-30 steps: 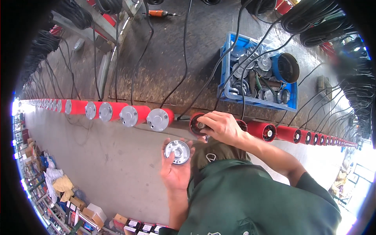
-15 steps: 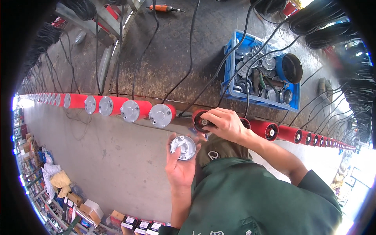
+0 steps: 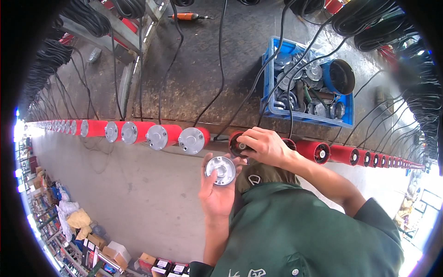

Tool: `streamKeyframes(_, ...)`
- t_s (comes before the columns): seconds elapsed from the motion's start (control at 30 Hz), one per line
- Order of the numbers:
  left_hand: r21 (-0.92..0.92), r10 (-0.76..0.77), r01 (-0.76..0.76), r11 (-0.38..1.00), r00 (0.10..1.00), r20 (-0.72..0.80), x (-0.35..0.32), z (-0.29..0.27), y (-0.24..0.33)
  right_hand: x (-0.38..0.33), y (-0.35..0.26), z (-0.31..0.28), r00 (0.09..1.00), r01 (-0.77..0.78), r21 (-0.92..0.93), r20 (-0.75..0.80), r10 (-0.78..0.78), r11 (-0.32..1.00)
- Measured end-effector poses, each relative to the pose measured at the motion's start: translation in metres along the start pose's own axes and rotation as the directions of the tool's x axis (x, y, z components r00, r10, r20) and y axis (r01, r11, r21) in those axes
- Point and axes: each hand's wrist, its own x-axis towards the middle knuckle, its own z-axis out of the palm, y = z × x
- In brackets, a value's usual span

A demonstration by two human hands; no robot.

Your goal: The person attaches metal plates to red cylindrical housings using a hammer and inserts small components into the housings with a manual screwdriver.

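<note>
A round silver metal end cap (image 3: 220, 171) rests in my left hand (image 3: 216, 196), its hollow side with screw bosses facing up and my thumb over its rim. Just to the right, my right hand (image 3: 265, 147) has its fingers curled at the mouth of an uncapped red cylindrical motor housing (image 3: 234, 138). A shaft end shows in the dark opening; whether the fingertips pinch something inside cannot be made out. Left of it stands a red housing closed by a silver end cap (image 3: 191, 141). Another open housing (image 3: 314, 151) lies right of my wrist.
A row of red housings runs along the edge of the worn dark workbench (image 3: 198, 83), with black cables (image 3: 221, 55) trailing from them. On the bench stands a blue crate (image 3: 267, 83) of metal caps and tools. An orange power tool (image 3: 187, 16) lies farther back. Cardboard boxes (image 3: 115, 254) stand lower left.
My left hand has lifted the end cap slightly up and to the right, nearer the open housing. My right hand stays at the housing's mouth. The whole view has shifted a little.
</note>
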Motion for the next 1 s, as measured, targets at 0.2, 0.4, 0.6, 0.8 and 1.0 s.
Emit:
streamKeyframes(0.2, 0.075, 0.045, -0.046, 0.996, 0.999, 0.016, -0.005, 0.004, -0.002, -0.005, -0.037, -0.022, 0.980, 0.001, 0.009, -0.199, 0.000, 1.000)
streamKeyframes(0.4, 0.196, 0.064, -0.057, 0.979, 0.997, -0.031, -0.016, 0.014, -0.022, -0.022, -0.088, -0.025, 0.999, 0.025, 0.085, -0.030, -0.022, 0.996)
streamKeyframes(0.6, 0.578, 0.046, -0.028, 0.815, 0.999, -0.016, -0.030, 0.020, -0.033, -0.032, -0.084, -0.043, 0.952, -0.286, 0.209, -0.048, 0.302, 0.935)
streamKeyframes(0.8, 0.898, 0.200, -0.243, 0.367, 0.963, 0.179, -0.009, 0.019, -0.024, -0.023, -0.045, -0.066, 0.712, -0.692, 0.378, 0.212, 0.670, 0.616)
streamKeyframes(1.0, 0.897, 0.235, -0.442, -0.022, 0.869, 0.435, 0.032, 0.009, -0.018, -0.004, -0.027, -0.047, 0.692, -0.714, 0.421, 0.303, 0.655, 0.559)
